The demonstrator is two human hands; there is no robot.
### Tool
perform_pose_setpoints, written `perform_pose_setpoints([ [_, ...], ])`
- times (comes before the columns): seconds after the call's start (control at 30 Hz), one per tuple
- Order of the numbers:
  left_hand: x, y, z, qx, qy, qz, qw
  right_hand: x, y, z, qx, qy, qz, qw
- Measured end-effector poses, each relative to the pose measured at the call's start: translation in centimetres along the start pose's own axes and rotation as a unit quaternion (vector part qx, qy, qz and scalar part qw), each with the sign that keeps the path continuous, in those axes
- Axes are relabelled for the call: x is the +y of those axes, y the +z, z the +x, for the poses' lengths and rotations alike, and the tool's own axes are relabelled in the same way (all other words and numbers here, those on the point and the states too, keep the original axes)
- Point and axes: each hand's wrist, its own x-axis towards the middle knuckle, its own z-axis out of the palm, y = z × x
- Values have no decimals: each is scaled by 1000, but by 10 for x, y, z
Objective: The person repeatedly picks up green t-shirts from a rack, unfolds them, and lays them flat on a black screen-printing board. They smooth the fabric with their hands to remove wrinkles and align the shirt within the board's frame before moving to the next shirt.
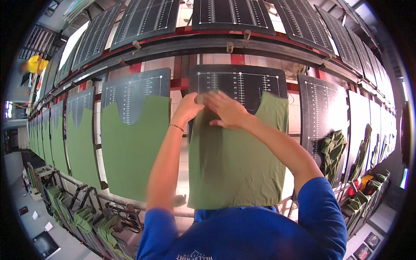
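A green shirt panel (238, 164) with a curved neckline lies over a dark board (247, 80) marked with white scale lines. My left hand (187, 108) is at the panel's upper left corner, its fingers closed on the fabric there. Beside it, my right hand (227, 110) rests flat on the same corner area with its fingers stretched out, slightly blurred. Some small wrinkles show in the lower right of the cloth. The fabric under my hands is partly hidden.
On the left, another board carries a flat green panel (134, 151), with several more beyond. A bunched green cloth (333, 149) lies on the board (310, 108) to the right. A metal rail (173, 45) runs behind, before another row of boards. Green cloths hang on a rack (84, 221) at lower left.
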Motion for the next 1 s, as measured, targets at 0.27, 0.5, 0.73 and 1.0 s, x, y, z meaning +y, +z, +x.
perform_pose_setpoints([
  [0.27,-3,-19,-17,278,76,184,940,-129,38,32,1,192,-3,981],
  [0.5,5,21,-116,295,136,98,941,-242,57,-147,-154,-146,205,956],
  [0.73,19,135,-273,176,79,121,974,105,-11,-177,54,208,-58,975],
  [1.0,-24,117,-398,236,-85,104,962,-144,-4,-291,-252,72,-23,965],
])
